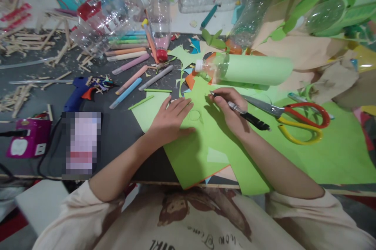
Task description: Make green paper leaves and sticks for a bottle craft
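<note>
My left hand (173,118) lies flat with fingers stretched out on a sheet of green paper (188,156). A small circle drawn in thin line shows on that paper, just right of the fingers. In my right hand (233,109) is a black pen (252,120), its tip pointing left above the green paper. Scissors with one red and one yellow handle (305,113) rest just right of my right hand, on a larger green sheet (331,160). Beyond both hands lies a plastic bottle wrapped in light green paper (258,69).
A blue glue gun (76,94), a blurred-out phone (82,144) and a purple box (29,138) lie at left. Several markers (131,64) are farther back, with wooden sticks (23,42) scattered leftward. Clear bottles (158,7) and paper scraps (185,57) crowd the back.
</note>
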